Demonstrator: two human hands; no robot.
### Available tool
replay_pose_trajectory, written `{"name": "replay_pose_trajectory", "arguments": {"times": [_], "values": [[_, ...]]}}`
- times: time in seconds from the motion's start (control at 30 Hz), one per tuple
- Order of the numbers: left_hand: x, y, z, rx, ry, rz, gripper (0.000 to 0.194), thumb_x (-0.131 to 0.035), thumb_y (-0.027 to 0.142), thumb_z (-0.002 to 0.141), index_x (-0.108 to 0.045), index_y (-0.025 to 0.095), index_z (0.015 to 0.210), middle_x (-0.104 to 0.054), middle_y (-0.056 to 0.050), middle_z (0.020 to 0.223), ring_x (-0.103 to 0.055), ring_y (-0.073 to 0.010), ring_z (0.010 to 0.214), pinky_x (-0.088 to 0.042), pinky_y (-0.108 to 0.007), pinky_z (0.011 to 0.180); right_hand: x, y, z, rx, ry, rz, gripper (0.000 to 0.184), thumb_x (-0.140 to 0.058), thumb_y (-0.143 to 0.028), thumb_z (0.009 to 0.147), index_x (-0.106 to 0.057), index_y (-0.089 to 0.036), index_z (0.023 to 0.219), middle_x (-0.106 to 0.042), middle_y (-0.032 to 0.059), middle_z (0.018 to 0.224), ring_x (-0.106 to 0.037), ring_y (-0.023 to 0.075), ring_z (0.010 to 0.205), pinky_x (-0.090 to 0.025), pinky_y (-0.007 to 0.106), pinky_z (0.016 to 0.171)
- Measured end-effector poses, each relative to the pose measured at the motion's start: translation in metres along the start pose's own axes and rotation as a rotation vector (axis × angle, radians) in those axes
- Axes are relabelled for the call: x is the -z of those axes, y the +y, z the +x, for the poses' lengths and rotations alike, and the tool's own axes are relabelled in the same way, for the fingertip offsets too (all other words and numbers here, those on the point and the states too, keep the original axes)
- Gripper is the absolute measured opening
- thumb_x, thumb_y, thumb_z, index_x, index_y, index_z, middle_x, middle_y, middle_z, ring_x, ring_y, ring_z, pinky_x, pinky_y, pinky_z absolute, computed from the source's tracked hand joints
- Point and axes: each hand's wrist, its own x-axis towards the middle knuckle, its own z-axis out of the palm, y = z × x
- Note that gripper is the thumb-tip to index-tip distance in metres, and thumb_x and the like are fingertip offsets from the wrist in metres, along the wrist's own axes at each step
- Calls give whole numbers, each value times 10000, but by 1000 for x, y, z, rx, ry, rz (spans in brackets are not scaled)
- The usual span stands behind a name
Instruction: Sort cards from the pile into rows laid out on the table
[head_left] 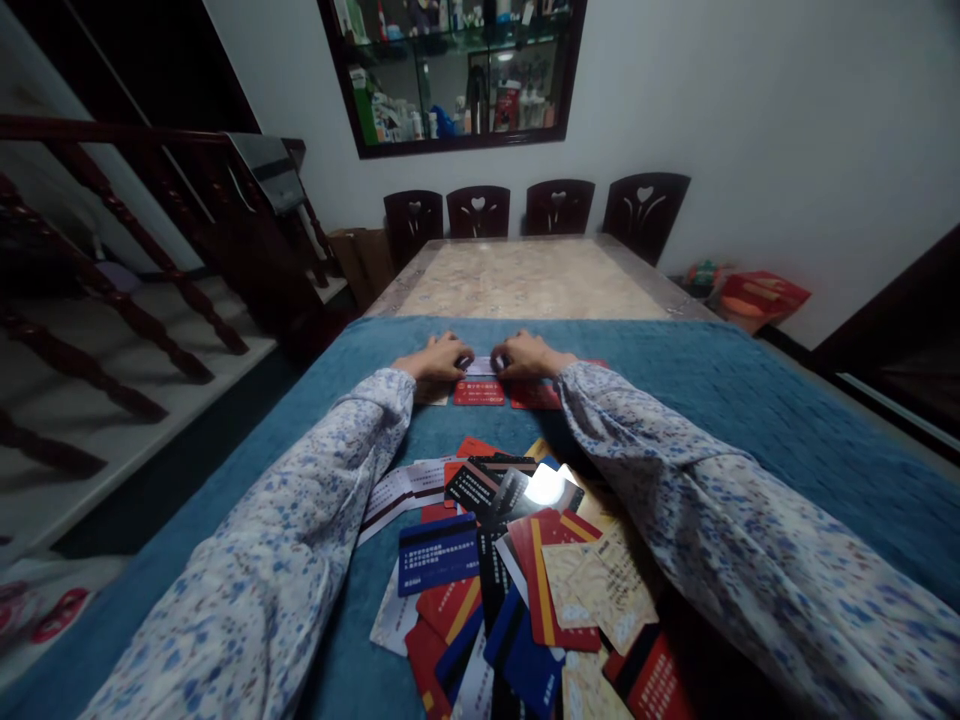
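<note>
Toward the far side of the blue cloth, my left hand (pixel 441 357) has its fingers curled at the left end of a whitish card (pixel 481 366). My right hand (pixel 529 356) grips the same card's right end, so it spans the gap between both hands. Just below it lies a red card (pixel 480 393) with white print. Another red card (pixel 534 396) shows under my right wrist, and a beige card (pixel 433 394) is partly covered by my left hand. Between my forearms spreads a loose, overlapping heap of cards: a blue card (pixel 439 553), black, red, white and patterned beige ones.
The blue cloth (pixel 660 370) covers the near part of a long table (pixel 517 280). Dark chairs (pixel 478 212) line its far end. A wooden railing (pixel 127 210) runs on the left. A red bag (pixel 765 295) sits on the floor at right.
</note>
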Motion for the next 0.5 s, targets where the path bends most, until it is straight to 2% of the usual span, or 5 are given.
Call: {"name": "replay_pose_trajectory", "arguments": {"times": [0.2, 0.37, 0.5], "values": [[-4, 2, -2, 19, 19, 10, 378, -580, 198, 820, -706, 218, 1176, -679, -120, 1218, -399, -370, 1331, -332, -582, 1092, 0, -1, 4, -22, -5, 11, 410, -673, -383, 858, -735, -325, 1259, -720, 90, 1280, -532, 371, 1278, -451, 480, 996], [-8, 3, -2, 1, 80, 31, 351, -576, 179, 824, -740, 215, 1132, -648, -139, 1267, -406, -378, 1324, -346, -578, 1065, -1, -1, 5, -5, -5, -3, 420, -671, -385, 859, -738, -308, 1266, -700, 122, 1301, -511, 395, 1287, -436, 507, 1000], [-8, 4, -1, -7, 73, 38, 316, -583, 169, 812, -759, 218, 1070, -662, -134, 1227, -412, -380, 1313, -339, -581, 1044, 0, -2, 3, 9, 1, -27, 408, -647, -387, 876, -740, -311, 1265, -673, 139, 1331, -493, 403, 1294, -423, 531, 1000]]}}
